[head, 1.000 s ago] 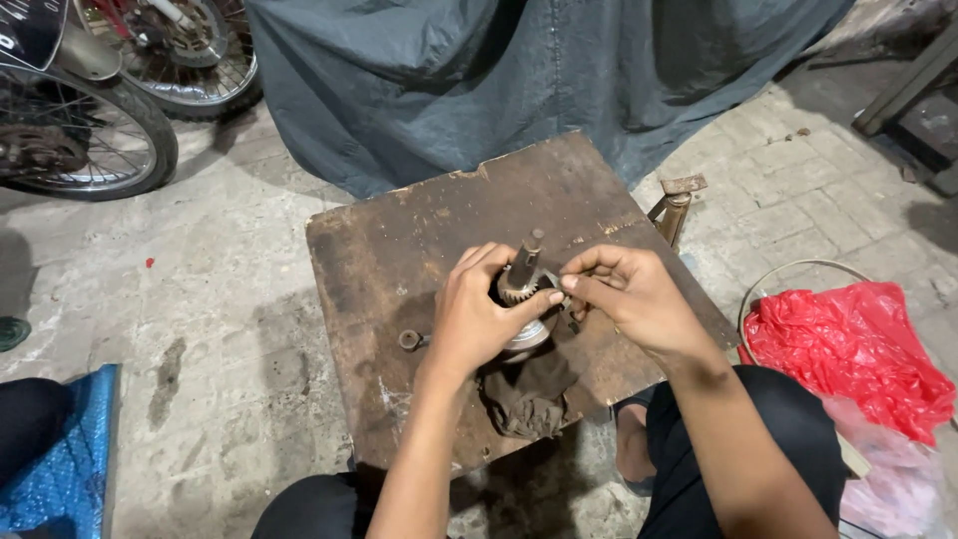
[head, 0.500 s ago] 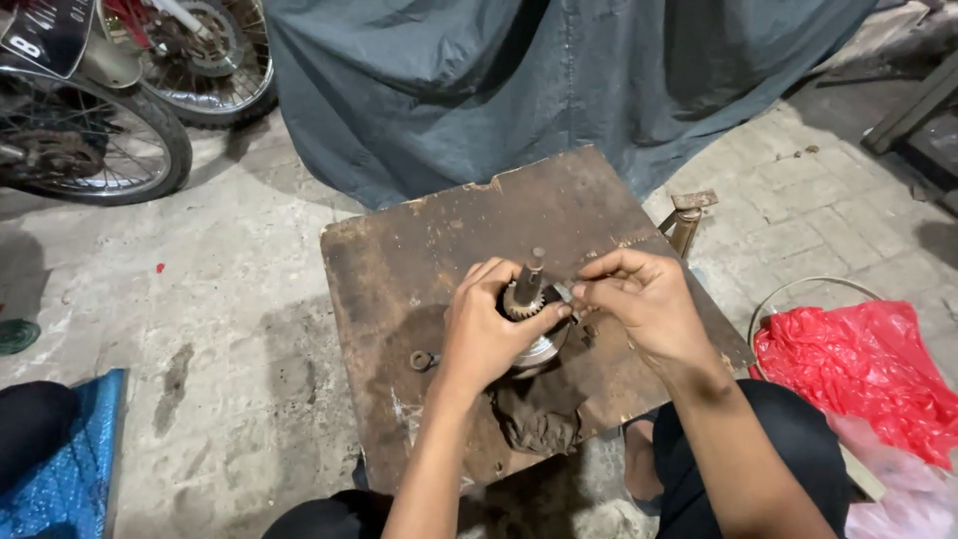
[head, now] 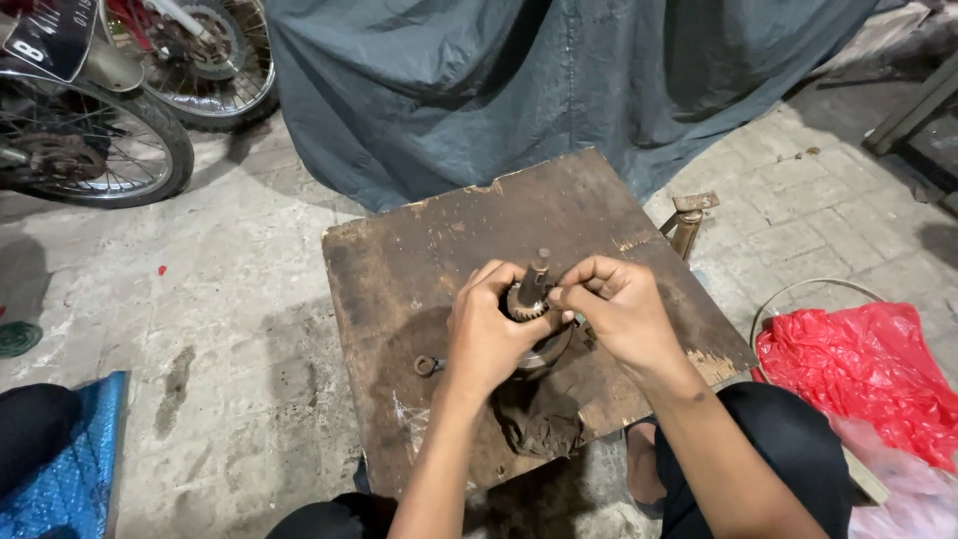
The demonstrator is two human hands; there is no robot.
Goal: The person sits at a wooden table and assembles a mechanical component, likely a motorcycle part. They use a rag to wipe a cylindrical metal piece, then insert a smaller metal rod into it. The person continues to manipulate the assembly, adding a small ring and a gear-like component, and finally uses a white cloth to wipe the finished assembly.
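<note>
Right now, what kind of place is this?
Probably a motorcycle repair workshop: spoked motorcycle wheels stand nearby, and both hands hold a greasy gear shaft over a stained wooden board.

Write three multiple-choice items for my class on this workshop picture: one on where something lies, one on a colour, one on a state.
1. Where does the small metal ring lie?
A. on the worn wooden board, near the left hand
B. on the paving
C. inside the bag

2. What colour is the plastic bag at the right?
A. green
B. red
C. white

3. How is the geared shaft held?
A. lying flat, untouched
B. hanging from a hook
C. upright, with the left hand and the right hand around it

Answers: 1 A, the ring rests on the board beside the left wrist. 2 B, the bag is bright red. 3 C, both hands close round the standing shaft.
</note>
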